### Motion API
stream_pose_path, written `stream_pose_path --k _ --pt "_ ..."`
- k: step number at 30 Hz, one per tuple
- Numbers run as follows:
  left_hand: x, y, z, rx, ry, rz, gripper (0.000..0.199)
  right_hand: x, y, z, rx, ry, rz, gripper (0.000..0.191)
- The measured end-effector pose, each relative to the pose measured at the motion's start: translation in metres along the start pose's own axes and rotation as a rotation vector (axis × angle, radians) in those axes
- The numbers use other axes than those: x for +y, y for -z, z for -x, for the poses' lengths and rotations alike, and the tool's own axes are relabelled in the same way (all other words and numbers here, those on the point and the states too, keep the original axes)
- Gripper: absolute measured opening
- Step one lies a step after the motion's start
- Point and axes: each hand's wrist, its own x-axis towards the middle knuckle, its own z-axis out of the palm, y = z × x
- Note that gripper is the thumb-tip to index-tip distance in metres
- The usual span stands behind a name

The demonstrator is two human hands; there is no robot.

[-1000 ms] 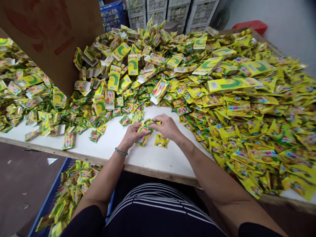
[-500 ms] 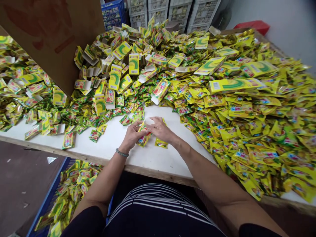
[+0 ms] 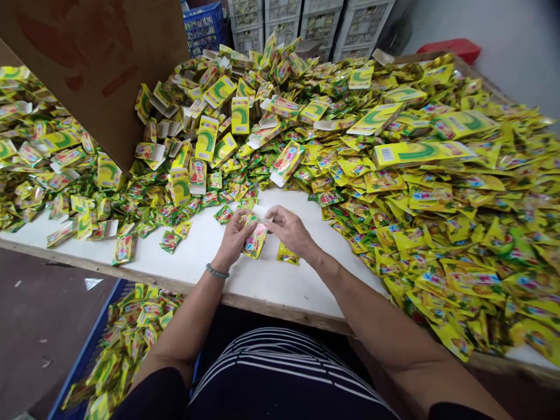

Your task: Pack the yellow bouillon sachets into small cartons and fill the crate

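Note:
A small yellow carton [image 3: 254, 241] with red and pink print is held over the white table [image 3: 301, 291]. My left hand [image 3: 235, 238] grips its left side, thumb on the front. At the carton's white top flap, my right hand [image 3: 287, 230] has its fingers pinched together on the flap. A yellow sachet [image 3: 287, 254] lies on the table just under my right hand. Small green sachets [image 3: 224, 214] lie beyond my left hand, and another green sachet [image 3: 170, 240] sits farther left. Whether anything is inside the carton is hidden.
A large heap of yellow sachets [image 3: 455, 233] covers the right side. Piled cartons [image 3: 207, 137] lie at the back, beside a big cardboard box [image 3: 94, 64]. Below the table's left edge stands a blue crate [image 3: 90, 353] holding cartons. Pale crates [image 3: 284, 32] are stacked behind.
The carton has turned so that more of its printed front shows. My right hand has shifted slightly right, its fingers now pinched at the white flap. My left hand keeps its grip.

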Motion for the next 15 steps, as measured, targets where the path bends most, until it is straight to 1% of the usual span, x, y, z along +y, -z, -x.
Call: stream_pose_path --k 2,3,4,6,8,10,11,13,15 --pt "-0.002 0.001 -0.002 0.029 -0.036 0.019 0.060 -0.002 0.003 0.000 0.093 0.011 -0.001 0.042" --pt "-0.003 0.001 -0.003 0.052 -0.047 0.025 0.062 -0.004 0.004 0.000 0.121 0.029 0.026 0.046" --pt "-0.004 0.002 -0.004 0.077 -0.050 0.026 0.062 -0.006 0.004 0.000 0.127 0.053 0.063 0.046" --pt "-0.006 0.004 -0.005 0.135 -0.048 0.021 0.057 -0.012 0.005 0.001 0.078 0.095 0.129 0.039" --pt "-0.007 0.006 -0.006 0.194 -0.067 0.022 0.054 -0.017 0.003 0.003 0.023 0.142 0.166 0.035" --pt "-0.007 0.006 -0.006 0.227 -0.086 0.022 0.051 -0.020 0.001 0.004 0.009 0.193 0.212 0.033" --pt "-0.007 0.006 -0.006 0.233 -0.089 0.015 0.050 -0.019 -0.001 0.004 0.025 0.203 0.234 0.031" --pt "-0.006 0.005 -0.006 0.230 -0.084 -0.007 0.049 -0.016 -0.002 0.002 0.069 0.156 0.258 0.025" --pt "-0.006 0.003 -0.005 0.225 -0.077 -0.023 0.049 -0.010 -0.002 -0.001 0.100 0.058 0.217 0.025"
